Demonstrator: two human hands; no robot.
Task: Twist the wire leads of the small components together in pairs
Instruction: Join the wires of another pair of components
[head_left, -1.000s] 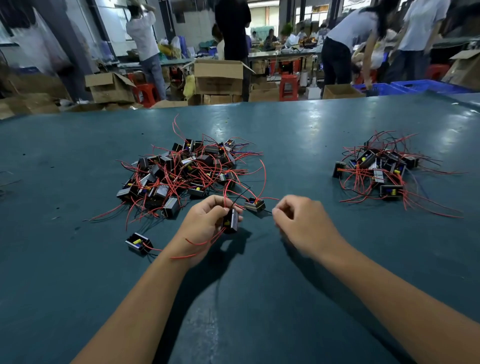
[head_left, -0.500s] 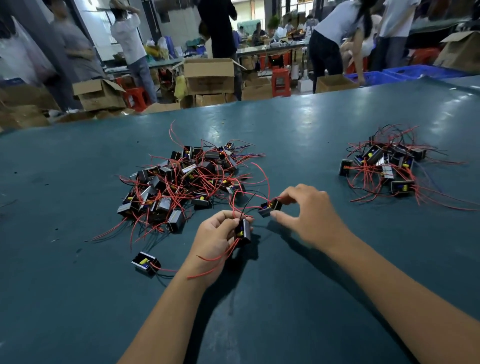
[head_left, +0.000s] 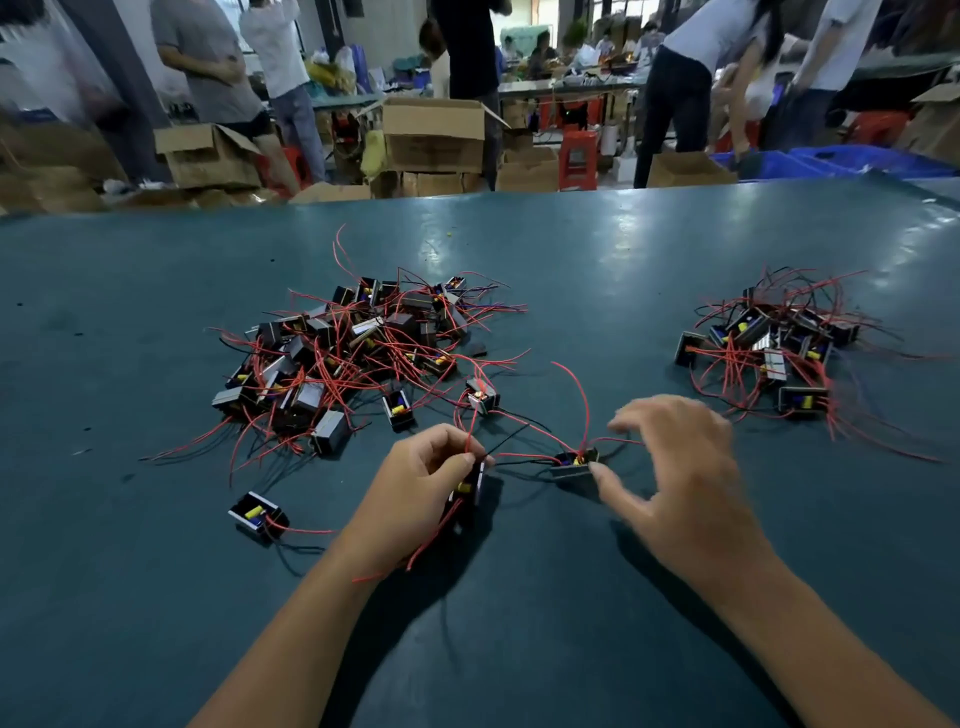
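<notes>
My left hand (head_left: 415, 493) grips a small black component (head_left: 470, 486) with red leads trailing down past the wrist. Just to its right a second black component (head_left: 574, 462) lies on the green table (head_left: 571, 649), its red wire arching up. My right hand (head_left: 675, 483) hovers at it, blurred, thumb touching its right side and fingers spread above. A large heap of components with red wires (head_left: 353, 353) lies beyond my left hand. A smaller heap (head_left: 774, 343) lies to the far right.
A single component (head_left: 257, 516) sits left of my left forearm, two more (head_left: 483, 395) near the heap's front edge. Beyond the table's far edge stand cardboard boxes (head_left: 434, 137), red stools, blue bins (head_left: 831, 161) and several people.
My right hand has drawn the second component out of the heap toward me and to the right, and its fingers have spread open over it. My left hand keeps its hold.
</notes>
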